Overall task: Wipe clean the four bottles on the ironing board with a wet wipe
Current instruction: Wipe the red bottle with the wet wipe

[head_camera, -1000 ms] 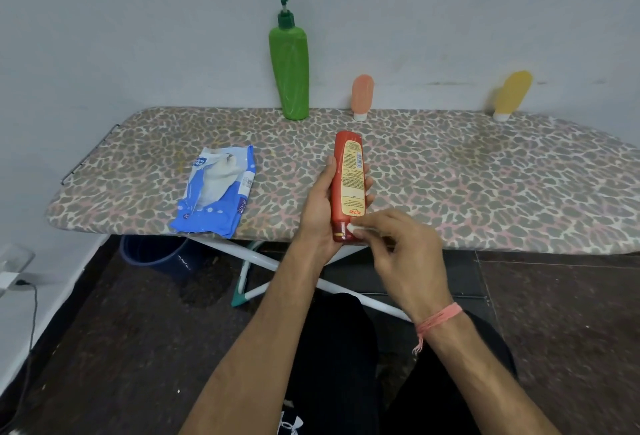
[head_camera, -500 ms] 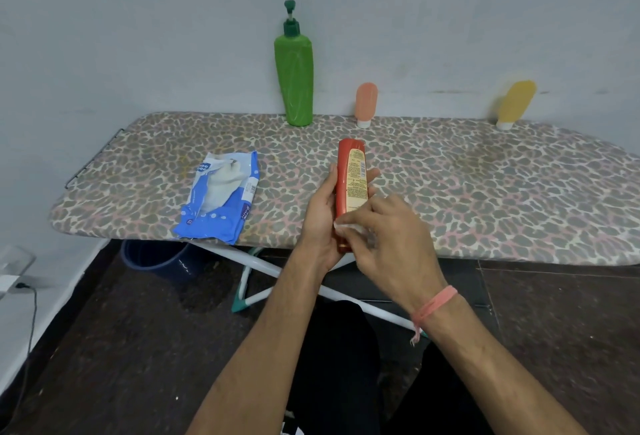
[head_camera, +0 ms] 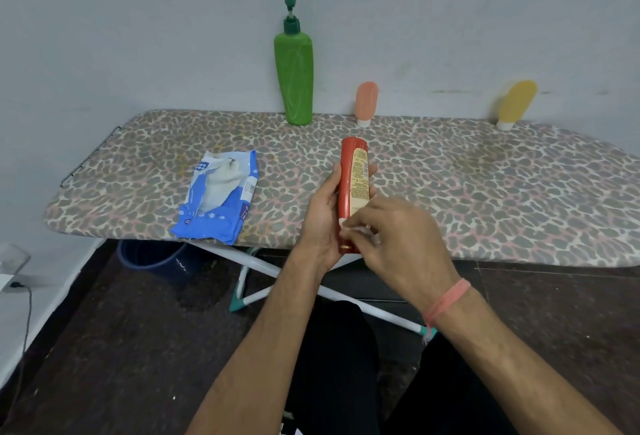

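Observation:
My left hand (head_camera: 322, 220) grips a red bottle (head_camera: 351, 175) upright above the near edge of the leopard-print ironing board (head_camera: 485, 192). My right hand (head_camera: 394, 240) presses a small white wet wipe (head_camera: 346, 226) against the bottle's lower part. At the back of the board, against the wall, stand a tall green pump bottle (head_camera: 294, 81), a small pink tube (head_camera: 366, 102) and a yellow tube (head_camera: 516, 103), each tube resting on its white cap.
An open blue wet-wipe pack (head_camera: 218, 195) lies on the board to the left of my hands. Under the board are its white legs (head_camera: 263, 268) and a dark blue bucket (head_camera: 156, 258). A cable and plug (head_camera: 14, 285) sit at the left wall.
My right hand with the wipe has slid up and across the red bottle's lower part, from its bottom end to over the label side. The left hand keeps its grip.

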